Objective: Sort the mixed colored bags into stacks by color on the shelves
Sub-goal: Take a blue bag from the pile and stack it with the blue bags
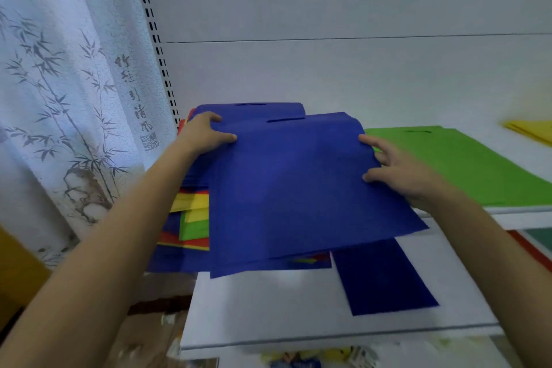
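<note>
— Where are the hands?

— Both are on the top blue bag [292,188]. The left hand [206,134] grips its left edge, with the thumb and a finger curled over onto the top face. The right hand [400,173] pinches the right edge, thumb and forefinger on top. I cannot tell whether its other fingers reach underneath.

— How does the bag lie?

— Flat and a little askew, with the handle slot toward the back wall. Its near corner sticks out past the front of the upper shelf [519,215] and hangs over the lower shelf [263,308]. A second blue bag [254,110] shows just behind it, its slot also toward the back.

— What is under it?

— A mixed pile [194,218] on the left, with red, yellow, green and blue layers showing below the left wrist.

— Are any colors laid out by themselves?

— A green stack [466,167] lies on the upper shelf just beside the right hand. Farther right, at the edge of view, are some yellow bags [531,131], apart from the green. On the lower shelf a dark blue bag [385,278] lies flat, its far end hidden under the held one.

— And around the shelves?

— A curtain [59,98] printed with bamboo hangs on the left, beside the slotted post [155,39] of the shelving.
</note>
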`<state>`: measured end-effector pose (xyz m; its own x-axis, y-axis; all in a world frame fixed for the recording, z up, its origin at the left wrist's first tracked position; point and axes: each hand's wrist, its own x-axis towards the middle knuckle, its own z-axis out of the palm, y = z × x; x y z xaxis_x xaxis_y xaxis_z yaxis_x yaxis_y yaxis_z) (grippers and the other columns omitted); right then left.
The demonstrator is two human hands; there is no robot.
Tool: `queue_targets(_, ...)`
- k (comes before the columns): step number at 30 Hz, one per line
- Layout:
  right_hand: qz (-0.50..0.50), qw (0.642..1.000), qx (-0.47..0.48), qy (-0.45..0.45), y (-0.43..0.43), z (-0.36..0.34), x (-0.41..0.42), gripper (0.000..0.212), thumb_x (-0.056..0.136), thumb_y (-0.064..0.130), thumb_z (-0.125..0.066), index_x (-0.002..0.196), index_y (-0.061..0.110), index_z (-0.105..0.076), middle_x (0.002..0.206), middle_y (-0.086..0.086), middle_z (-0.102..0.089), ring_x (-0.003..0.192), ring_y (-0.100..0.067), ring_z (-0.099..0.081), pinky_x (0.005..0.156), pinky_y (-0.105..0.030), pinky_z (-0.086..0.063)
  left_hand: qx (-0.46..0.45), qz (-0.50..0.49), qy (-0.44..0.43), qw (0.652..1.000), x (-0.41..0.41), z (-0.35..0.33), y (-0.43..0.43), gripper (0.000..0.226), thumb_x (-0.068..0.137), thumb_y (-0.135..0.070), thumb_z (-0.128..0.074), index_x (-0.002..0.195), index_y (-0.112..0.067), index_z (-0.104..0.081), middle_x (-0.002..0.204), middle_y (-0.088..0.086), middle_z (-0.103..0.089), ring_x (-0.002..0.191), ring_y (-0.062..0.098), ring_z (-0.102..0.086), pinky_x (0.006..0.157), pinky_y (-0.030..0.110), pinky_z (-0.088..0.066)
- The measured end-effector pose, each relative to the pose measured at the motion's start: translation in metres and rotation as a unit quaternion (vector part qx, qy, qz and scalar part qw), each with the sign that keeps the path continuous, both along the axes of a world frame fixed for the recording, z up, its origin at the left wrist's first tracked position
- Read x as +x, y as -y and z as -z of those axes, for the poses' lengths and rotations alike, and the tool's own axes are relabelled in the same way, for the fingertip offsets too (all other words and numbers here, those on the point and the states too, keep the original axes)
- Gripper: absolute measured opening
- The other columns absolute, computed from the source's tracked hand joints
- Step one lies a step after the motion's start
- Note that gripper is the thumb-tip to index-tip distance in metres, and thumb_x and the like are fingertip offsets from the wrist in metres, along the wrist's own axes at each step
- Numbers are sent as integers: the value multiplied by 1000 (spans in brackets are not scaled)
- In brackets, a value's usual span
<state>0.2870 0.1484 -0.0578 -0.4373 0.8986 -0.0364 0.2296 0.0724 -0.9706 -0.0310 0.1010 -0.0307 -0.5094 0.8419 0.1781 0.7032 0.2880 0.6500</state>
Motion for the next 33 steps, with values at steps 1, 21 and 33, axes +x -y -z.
queue_targets(1, -2, 1000, -5, -11, 7, 3, 7, 67, 85, -12, -46, 137, 31, -37, 134, -8, -48, 103, -20, -59, 77, -33, -52, -8, -13, -55, 998, 8, 2, 13, 59, 80, -35, -67, 131, -14, -45, 132, 13, -49, 123, 30, -45, 100, 39, -39)
queue_targets(21, -88, 992, -91, -18, 129, 143, 198, 63, 90, -6, -47, 139, 32, -32, 116, 16, -44, 101, 0, -51, 71, -23, -49, 148, 15, 200, 968, 242, 162, 209, 59, 88, -7, -58, 139, -28, -35, 142, -7, -37, 129, 15, -41, 104, 41, -43)
queue_targets(33, 18, 990, -58, 127, 172, 287, 323, 42, 95, 2, -43, 133, 21, -44, 138, -1, -44, 98, -9, -56, 68, -16, -52, -34, 73, 109, 991, 361, 299, 179, 57, 92, -3, -50, 144, -9, -27, 146, 9, -34, 135, 23, -32, 104, 20, -25)
